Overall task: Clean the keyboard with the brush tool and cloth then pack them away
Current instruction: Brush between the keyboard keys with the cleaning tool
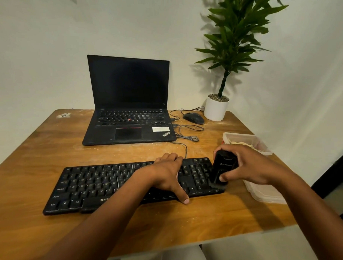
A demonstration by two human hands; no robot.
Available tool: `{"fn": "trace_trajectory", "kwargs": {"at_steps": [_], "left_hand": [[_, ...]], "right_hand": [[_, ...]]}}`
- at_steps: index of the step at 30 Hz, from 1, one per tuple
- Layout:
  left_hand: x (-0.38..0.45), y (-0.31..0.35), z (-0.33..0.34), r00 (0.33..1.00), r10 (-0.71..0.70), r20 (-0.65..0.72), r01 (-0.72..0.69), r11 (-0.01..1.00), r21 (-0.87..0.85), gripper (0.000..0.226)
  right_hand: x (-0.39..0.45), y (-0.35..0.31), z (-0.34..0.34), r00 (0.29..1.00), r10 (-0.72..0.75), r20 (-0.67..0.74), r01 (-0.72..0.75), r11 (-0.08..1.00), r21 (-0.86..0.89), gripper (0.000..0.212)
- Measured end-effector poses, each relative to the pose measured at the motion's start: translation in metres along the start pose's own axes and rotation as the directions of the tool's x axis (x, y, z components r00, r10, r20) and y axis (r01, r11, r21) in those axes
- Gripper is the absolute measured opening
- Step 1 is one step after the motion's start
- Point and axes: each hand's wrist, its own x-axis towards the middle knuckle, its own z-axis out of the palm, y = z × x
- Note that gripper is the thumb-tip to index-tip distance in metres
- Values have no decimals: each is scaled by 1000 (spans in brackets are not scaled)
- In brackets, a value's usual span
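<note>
"ThinkPad" on laptop (127, 119) palm rest

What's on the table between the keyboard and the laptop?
In the head view, mostly bare wood table. Only a grey cable crosses it at the right, running from the keyboard back edge up to loops beside the laptop.

I see the keyboard (129, 183) at the table's (189, 226) front, the laptop (129, 104) behind it. Mouse (193, 117) and potted plant (221, 85) sit right of the laptop. A plastic container (253, 146) lies right of the keyboard; my right hand (245, 166) holds the brush tool (222, 167) on the keyboard's right end.
</note>
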Motion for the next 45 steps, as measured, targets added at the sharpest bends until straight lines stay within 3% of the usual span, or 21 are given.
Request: {"fn": "trace_trajectory", "kwargs": {"at_steps": [4, 6, 9, 15, 17, 21, 23, 28, 33, 39, 42, 45], "left_hand": [[-1, 1, 0, 1000, -2, 2, 2, 1000, 1, 140], [-1, 1, -1, 1000, -4, 4, 4, 1000, 1, 140], [-1, 1, -1, 1000, -4, -2, 3, 1000, -2, 140], [-1, 1, 0, 1000, -3, -4, 3, 1000, -4, 140], [-1, 0, 0, 1000, -3, -1, 3, 1000, 0, 141], [-2, 1, 0, 1000, -7, -2, 7, 1000, 5, 140], [-2, 2, -1, 1000, -10, -3, 10, 1000, 5, 140], [1, 0, 1, 1000, -7, -6, 7, 1000, -5, 141], [1, 0, 1, 1000, -2, -9, 2, 1000, -1, 140], [1, -1, 1, 1000, -6, -9, 6, 1000, 1, 141], [1, -1, 2, 1000, -4, -8, 4, 1000, 6, 141], [2, -1, 2, 1000, -1, -13, 1, 1000, -2, 138]], "right_hand": [[26, 2, 13, 965, -47, -257, 38, 999, -38, 52], [33, 6, 22, 947, -48, -318, 39, 999, -37, 53], [22, 10, 26, 959, -53, -280, 35, 997, -69, 51], [-19, -5, 13, 999, -3, -38, 0, 998, -64, 51], [-16, -11, 11, 997, -11, -76, 9, 1000, -25, 50], [17, -21, 28, 946, -77, -314, 66, 997, -47, 50], [33, -20, 41, 932, -94, -349, 70, 994, -80, 51], [22, -17, 54, 969, -122, -216, 80, 978, -194, 52], [-10, -23, 35, 996, -74, -51, 68, 992, -105, 52], [29, -27, 36, 946, -109, -305, 89, 993, -80, 53], [44, -23, 49, 949, -125, -291, 88, 987, -138, 55], [30, -25, 52, 974, -126, -186, 89, 977, -195, 51]]}}
